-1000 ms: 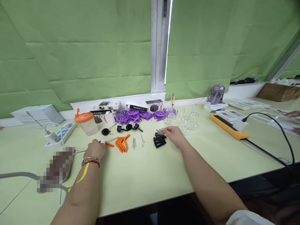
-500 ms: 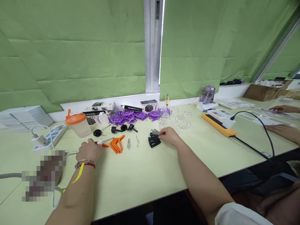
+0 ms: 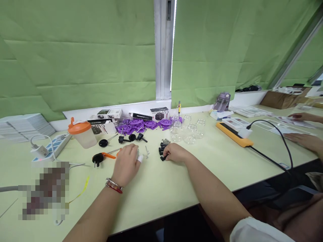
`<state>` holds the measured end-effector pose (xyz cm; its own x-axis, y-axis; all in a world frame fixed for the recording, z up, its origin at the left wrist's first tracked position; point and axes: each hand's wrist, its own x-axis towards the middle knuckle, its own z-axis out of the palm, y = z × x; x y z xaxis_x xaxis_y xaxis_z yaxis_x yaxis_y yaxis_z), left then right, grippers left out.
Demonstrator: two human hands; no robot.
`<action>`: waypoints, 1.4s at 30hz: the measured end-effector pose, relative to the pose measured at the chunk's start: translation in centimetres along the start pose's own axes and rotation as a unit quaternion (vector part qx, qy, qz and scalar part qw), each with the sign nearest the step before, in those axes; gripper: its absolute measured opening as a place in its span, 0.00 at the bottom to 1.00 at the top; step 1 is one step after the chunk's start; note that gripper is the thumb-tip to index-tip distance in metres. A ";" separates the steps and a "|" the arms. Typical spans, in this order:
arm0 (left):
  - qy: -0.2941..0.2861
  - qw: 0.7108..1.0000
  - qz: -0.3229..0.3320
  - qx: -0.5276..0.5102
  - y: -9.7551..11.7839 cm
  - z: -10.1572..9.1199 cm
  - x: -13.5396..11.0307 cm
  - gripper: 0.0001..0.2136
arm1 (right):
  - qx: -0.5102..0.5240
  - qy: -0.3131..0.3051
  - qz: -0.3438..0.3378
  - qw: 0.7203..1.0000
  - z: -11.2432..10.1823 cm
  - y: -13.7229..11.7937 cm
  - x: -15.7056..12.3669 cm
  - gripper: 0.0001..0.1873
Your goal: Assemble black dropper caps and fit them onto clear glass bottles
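My left hand point(image 3: 127, 164), its thumb tip wrapped in white, reaches over the orange plastic handles point(image 3: 118, 153) and covers most of them. Its fingers point forward beside the slim metal screws point(image 3: 137, 154), with the thumb apart; I see nothing held. My right hand point(image 3: 176, 153) pinches the nearest black plastic piece point(image 3: 164, 158) of a small group. More black plastic pieces point(image 3: 161, 148) and several metal springs point(image 3: 166, 141) lie just beyond those fingertips. Left of my left hand rests a black pronged part point(image 3: 98, 158) with an orange handle point(image 3: 109, 155).
Purple plastic parts point(image 3: 150, 124), black round parts with metal rods point(image 3: 132, 137) and clear cups point(image 3: 191, 128) line the back. An orange-lidded bottle point(image 3: 82, 134) stands left. A yellow-and-black power strip point(image 3: 233, 134) lies right; another person's hands point(image 3: 299, 137) are beyond.
My left hand has moved right, from the black part with the orange handle to the other orange handles. My right hand has shifted slightly nearer, onto the closest black piece.
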<state>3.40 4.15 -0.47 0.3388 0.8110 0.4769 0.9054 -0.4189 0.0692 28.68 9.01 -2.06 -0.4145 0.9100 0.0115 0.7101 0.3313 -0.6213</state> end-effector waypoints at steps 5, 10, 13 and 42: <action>-0.058 0.981 0.048 -0.177 2.4 2.1 -0.9 0.20 | 0.126 -0.022 -0.020 0.992 1.2 -1.1 -0.1 0.05; -0.088 0.926 -0.010 -0.367 1.9 2.7 -0.8 0.14 | 0.364 -0.055 -0.057 0.928 3.5 -2.7 0.2 0.13; -0.079 0.896 -0.052 -0.434 1.6 2.9 -0.6 0.11 | 0.412 -0.044 -0.053 0.909 4.5 -3.3 0.3 0.14; -0.134 0.912 -0.048 -0.384 0.8 2.4 -0.8 0.07 | -0.030 0.162 0.072 0.984 1.0 3.1 2.4 0.12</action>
<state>4.52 4.18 -2.89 0.4120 0.8862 0.2117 0.5229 -0.4202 0.7416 29.30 11.95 -4.73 -0.1103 0.9772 0.1812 0.7845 0.1975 -0.5879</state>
